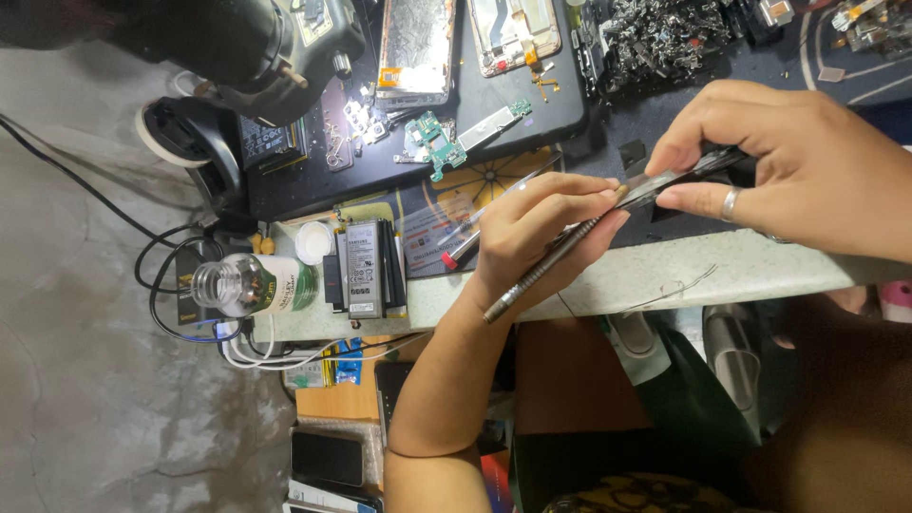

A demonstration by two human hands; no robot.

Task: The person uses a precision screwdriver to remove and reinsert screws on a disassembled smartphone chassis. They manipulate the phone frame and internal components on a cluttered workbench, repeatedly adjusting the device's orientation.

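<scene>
My left hand (532,233) pinches slim knurled metal tweezers (546,264), tip touching the thin dark phone part (679,176) pinched in my right hand (798,166) above the worktop (665,271).

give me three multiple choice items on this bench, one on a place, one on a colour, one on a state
1. Where does the bottle lie?
A. at the bench edge beside the battery
B. on the floor
C. in the right hand

2. What colour is the small circuit board on the dark mat?
A. red
B. green
C. white

3. What is the left hand doing?
A. resting open
B. gripping a metal tool
C. holding the bottle

Answers:
1 A, the bottle lies on its side next to the battery.
2 B, the board is green.
3 B, its fingers close round the tool, whose tip meets the dark strip in the right hand.
</scene>
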